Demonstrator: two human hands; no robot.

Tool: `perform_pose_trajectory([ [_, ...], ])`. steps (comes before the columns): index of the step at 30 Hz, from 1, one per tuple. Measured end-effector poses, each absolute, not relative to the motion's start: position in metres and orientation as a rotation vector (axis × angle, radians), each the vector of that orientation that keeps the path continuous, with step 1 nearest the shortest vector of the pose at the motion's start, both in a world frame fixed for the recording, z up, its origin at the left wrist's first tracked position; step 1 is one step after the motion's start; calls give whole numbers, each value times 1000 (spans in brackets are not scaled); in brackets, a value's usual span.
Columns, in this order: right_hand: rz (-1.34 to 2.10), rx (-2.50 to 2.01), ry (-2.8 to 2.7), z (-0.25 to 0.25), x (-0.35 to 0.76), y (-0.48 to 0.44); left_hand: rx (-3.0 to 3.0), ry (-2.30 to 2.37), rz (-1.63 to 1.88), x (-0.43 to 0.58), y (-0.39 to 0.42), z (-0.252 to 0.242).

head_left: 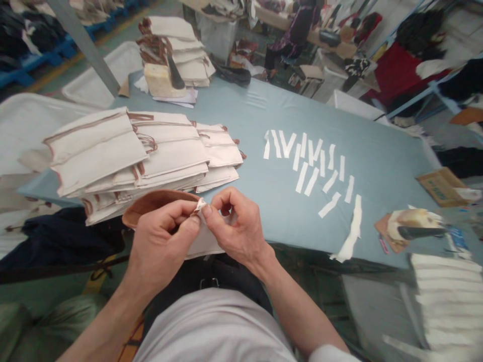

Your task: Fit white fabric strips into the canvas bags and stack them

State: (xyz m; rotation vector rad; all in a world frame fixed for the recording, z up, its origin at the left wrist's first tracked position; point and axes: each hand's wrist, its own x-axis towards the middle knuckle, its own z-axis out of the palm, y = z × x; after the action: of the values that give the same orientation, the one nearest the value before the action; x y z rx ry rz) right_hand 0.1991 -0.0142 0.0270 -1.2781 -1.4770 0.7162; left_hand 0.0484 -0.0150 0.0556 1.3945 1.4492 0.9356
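At the table's near edge, my left hand (162, 241) and my right hand (241, 226) meet, thumbs and fingertips pinching a small crumpled bit of white fabric (201, 205). It appears to belong to a cream fabric piece (206, 240) that hangs below my fingers. A brown leather-like panel (162, 198) curves out behind my left hand; whether it joins the cream piece is hidden. Just beyond lie stacked cream fabric pieces (166, 141) with brown edging and brown cords. To the right, several short white strips (311, 151) are spread over the blue-green table (256, 201).
A longer white strip (352, 231) overhangs the near edge. An iron-like block with a dark handle (413, 226) sits at right, near a cardboard box (449, 186). Another cream stack (184, 50) stands at the back left. A person (294, 35) sits beyond the table.
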Motion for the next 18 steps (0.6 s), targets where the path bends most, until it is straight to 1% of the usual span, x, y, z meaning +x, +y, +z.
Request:
perform_pose_trajectory([
  [3, 777, -1225, -1481, 28, 201, -12, 1345, 1425, 874, 45, -13, 52],
  [8, 1072, -1219, -1534, 35, 211, -4, 1462, 1424, 903, 48, -14, 59],
  [10, 1142, -1208, -1587, 36, 216, 2, 1520, 1416, 910, 50, -14, 64],
  [14, 1130, -1176, -1756, 33, 223, 13, 1615, 1428, 882, 52, -11, 67],
  [18, 985, -1175, -1996, 30, 227, 27, 1746, 1355, 748, 46, -3, 64],
])
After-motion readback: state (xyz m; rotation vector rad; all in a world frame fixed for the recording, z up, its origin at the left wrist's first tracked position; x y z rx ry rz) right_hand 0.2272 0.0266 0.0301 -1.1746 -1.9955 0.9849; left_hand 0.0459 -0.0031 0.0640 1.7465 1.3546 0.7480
